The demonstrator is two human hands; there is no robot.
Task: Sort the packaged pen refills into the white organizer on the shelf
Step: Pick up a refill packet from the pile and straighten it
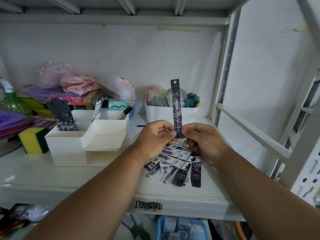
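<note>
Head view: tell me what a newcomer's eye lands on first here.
The dark refill packet held upright at centre, pinched at its lower end by the left hand and the right hand. Beneath the hands, a loose pile of refill packets lies on the shelf. To the left stands the white organizer, already holding several packets.
</note>
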